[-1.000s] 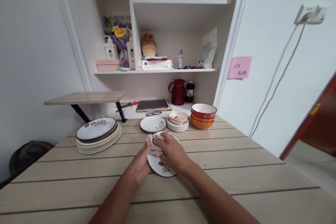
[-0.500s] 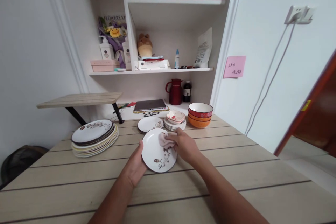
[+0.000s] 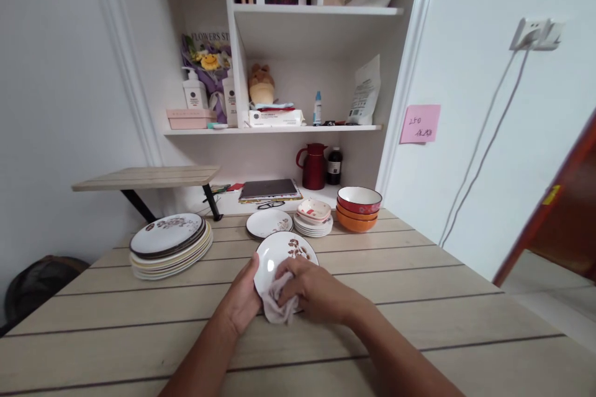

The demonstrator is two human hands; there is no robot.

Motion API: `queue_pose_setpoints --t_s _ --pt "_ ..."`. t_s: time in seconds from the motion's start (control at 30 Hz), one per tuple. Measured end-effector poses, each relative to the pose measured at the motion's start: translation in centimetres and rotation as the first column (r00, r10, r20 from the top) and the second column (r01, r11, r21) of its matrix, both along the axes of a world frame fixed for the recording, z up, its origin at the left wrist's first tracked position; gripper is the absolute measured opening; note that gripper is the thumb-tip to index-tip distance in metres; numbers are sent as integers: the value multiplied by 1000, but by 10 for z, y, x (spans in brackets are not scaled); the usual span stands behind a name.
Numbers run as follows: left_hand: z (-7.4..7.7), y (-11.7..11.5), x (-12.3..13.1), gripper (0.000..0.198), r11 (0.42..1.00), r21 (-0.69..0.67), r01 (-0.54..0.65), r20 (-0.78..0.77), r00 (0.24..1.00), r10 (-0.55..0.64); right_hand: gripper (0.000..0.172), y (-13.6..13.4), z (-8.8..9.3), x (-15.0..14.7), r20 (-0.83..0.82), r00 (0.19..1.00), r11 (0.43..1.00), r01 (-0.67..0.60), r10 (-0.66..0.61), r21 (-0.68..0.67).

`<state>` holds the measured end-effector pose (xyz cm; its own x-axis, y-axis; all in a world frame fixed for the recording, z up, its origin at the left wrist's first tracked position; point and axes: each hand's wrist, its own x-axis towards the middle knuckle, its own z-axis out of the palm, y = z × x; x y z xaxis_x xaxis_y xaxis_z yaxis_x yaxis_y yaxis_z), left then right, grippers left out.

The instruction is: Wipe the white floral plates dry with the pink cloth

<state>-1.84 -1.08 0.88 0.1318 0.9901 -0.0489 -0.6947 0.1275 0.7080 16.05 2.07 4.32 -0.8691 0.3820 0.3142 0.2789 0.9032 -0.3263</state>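
Note:
A white plate (image 3: 274, 255) with a dark rim and brown flower print is tilted up above the table, near its middle. My left hand (image 3: 244, 298) grips its left edge, thumb on the rim and fingers partly hidden beneath. Bunched in my right hand (image 3: 314, 288) is a pale pinkish cloth (image 3: 280, 305), pressed on the lower part of the plate and hanging over its near edge. My right hand covers the plate's lower right. Just behind lies another flower-printed plate (image 3: 266, 223), beside a stack of small white plates (image 3: 314, 229) topped by a patterned dish (image 3: 315, 209).
At the left stands a tall stack of plates (image 3: 172, 242) below a small raised wooden shelf (image 3: 149, 177). Nested bowls (image 3: 357, 217) sit at the back right. Behind them are a red jug (image 3: 314, 167), a dark bottle (image 3: 334, 166), a laptop (image 3: 269, 188) and glasses (image 3: 270, 205).
My right hand has moved the cloth from the plate's upper right down to its lower edge. The upper flower print now shows. My left hand keeps its hold, and the view has shifted slightly.

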Motion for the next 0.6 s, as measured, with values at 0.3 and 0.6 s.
queue_pose_setpoints --t_s 0.3,0.6 --pt "1 -3 -6 56 992 -17 -129 -92 988 127 43 37 -1 29 -384 728 820 541 -568 -187" --pt "-2 -4 -3 54 994 -10 -105 -128 986 103 45 21 9 13 -447 633 427 -196 -632 -883"
